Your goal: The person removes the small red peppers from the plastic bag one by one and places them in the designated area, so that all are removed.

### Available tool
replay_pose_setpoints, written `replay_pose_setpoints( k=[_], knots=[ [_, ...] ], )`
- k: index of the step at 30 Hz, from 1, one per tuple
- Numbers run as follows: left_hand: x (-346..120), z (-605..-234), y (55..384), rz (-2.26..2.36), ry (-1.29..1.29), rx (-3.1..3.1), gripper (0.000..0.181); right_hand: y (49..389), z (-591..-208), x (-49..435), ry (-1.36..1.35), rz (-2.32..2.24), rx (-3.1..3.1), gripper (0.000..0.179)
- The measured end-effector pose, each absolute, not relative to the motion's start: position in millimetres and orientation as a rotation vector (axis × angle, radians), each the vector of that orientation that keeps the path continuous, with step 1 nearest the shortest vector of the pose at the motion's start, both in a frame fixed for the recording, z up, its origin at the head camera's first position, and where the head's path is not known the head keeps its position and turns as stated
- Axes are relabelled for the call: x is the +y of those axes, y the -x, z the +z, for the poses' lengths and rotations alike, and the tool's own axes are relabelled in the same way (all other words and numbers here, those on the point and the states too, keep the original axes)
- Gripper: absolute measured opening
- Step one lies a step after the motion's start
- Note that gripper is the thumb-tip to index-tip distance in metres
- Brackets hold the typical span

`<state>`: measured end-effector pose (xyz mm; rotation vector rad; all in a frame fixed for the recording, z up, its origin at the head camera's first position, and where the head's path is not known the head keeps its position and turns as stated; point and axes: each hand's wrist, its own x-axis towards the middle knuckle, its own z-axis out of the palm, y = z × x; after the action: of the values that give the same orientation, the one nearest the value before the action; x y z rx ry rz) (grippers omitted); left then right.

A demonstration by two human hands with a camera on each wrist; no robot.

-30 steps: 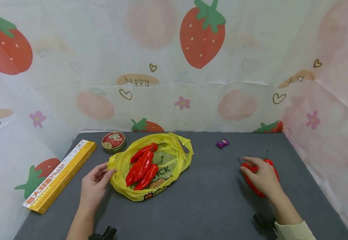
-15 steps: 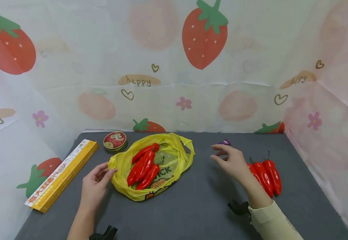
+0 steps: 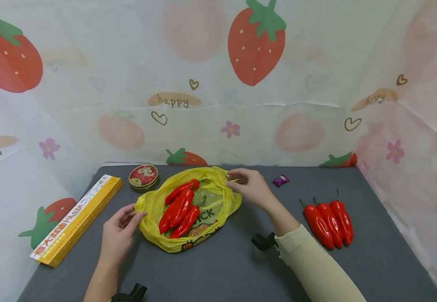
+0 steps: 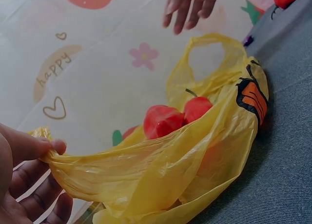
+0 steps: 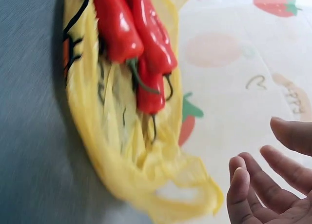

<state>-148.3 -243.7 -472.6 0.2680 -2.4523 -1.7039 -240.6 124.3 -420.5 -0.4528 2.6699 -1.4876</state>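
1. Spanning the background, a pale backdrop (image 3: 210,63) printed with strawberries, hearts and flowers stands beyond the table.
2. A dark grey table (image 3: 218,272) carries everything else; clock positions below are counted from the bag's middle in the head view, twelve o'clock toward the backdrop.
3. The yellow plastic bag (image 3: 226,207) lies open on the table, its loop handle at one o'clock.
4. A long yellow-and-white box (image 3: 76,221) lies slanted at nine o'clock, well apart from the bag.
5. The left hand (image 3: 116,235), at eight o'clock, pinches the bag's rim between thumb and finger.
6. The right hand (image 3: 252,186), at two o'clock, is released: its fingers are loosely bent around nothing, near the handle with a gap between.
7. Three loose red peppers (image 3: 329,224) lie side by side at three o'clock, stems away from the person.
8. More red peppers (image 3: 180,209) rest inside the bag, mostly toward nine o'clock.
9. A round tin (image 3: 143,176) sits at ten o'clock, near the bag.
10. A small purple packet (image 3: 280,180) lies between two and three o'clock.
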Motion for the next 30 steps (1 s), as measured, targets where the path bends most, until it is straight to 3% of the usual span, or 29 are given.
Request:
replay_pose_setpoints(
  k=[17,30],
  knots=[
    [-245,-474,151,-1.641,-0.281,-2.478,0.043,289,-447,34,0.342,-1.456,2.41,0.044],
    [-244,-477,152,-1.645,-0.28,-2.475,0.042,292,-453,7,0.285,-1.365,2.282,0.041]
  ],
)
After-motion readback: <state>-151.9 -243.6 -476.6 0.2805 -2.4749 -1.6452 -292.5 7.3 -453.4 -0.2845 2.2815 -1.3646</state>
